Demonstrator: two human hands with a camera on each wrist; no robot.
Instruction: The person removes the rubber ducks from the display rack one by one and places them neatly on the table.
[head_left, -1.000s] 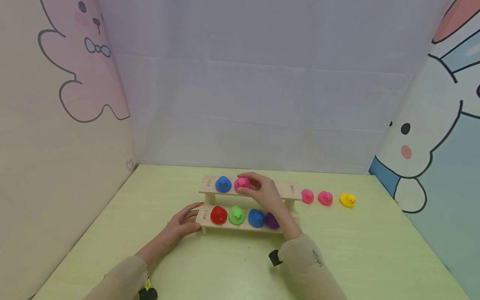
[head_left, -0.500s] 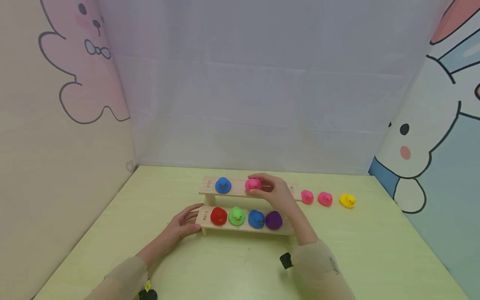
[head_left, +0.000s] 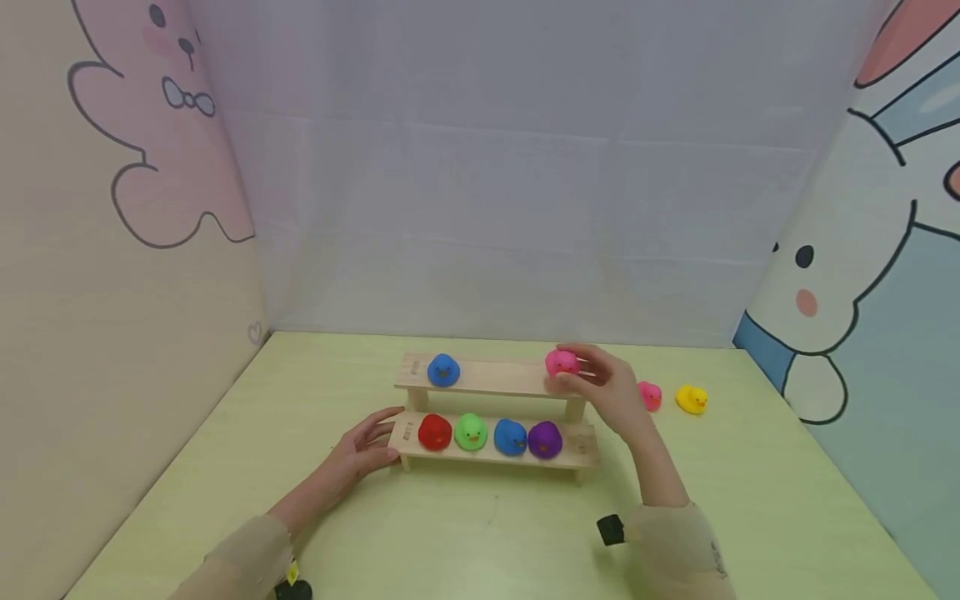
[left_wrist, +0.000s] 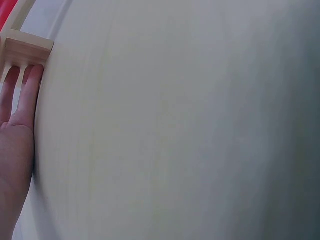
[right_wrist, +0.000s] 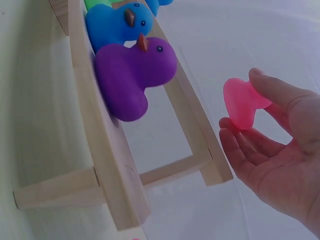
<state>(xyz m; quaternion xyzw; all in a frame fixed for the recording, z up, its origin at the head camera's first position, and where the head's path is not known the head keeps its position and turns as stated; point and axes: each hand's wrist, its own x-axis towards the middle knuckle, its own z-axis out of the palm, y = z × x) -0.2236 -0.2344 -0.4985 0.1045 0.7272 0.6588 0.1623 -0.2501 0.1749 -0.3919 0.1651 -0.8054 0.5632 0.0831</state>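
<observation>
My right hand pinches a pink rubber duck between thumb and fingertips at the right end of the upper shelf. In the right wrist view, a gap separates this duck from the wood. My left hand touches the left end of the lower shelf, its fingers straight against the wood. A blue duck sits on the upper board. Along the lower one stand a red duck, a green duck, another blue duck and a purple duck.
Right of the stand, a pink duck and a yellow duck sit on the pale yellow-green table. My right hand covers the spot beside them. A white curtain hangs behind, with printed cartoon panels on both sides.
My right hand has carried the pink duck rightward along the upper shelf, away from the blue duck, and now hides one pink duck on the table. My left hand has stayed put.
</observation>
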